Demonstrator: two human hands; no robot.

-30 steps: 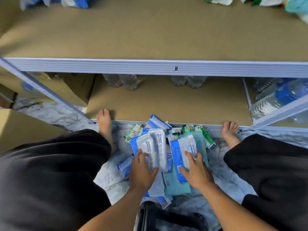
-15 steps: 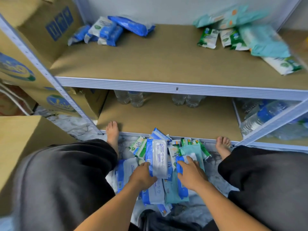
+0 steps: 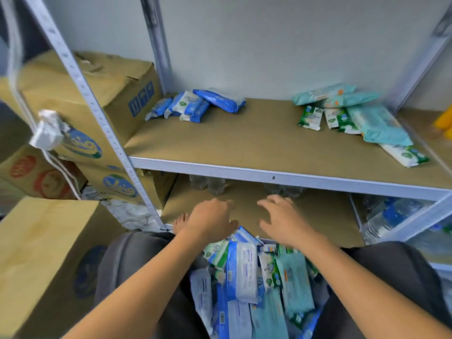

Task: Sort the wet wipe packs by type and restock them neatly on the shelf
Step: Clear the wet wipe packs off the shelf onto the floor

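Two empty, loose-fingered hands, left hand and right hand, hover over the floor pile of blue, white and teal wipe packs; shelf has blue packs in its back-left corner, teal-green packs back-right.

Two hands: left hand, right hand; one bare foot

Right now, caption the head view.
Left hand and right hand hover empty over floor wipe packs before a part-stocked shelf.
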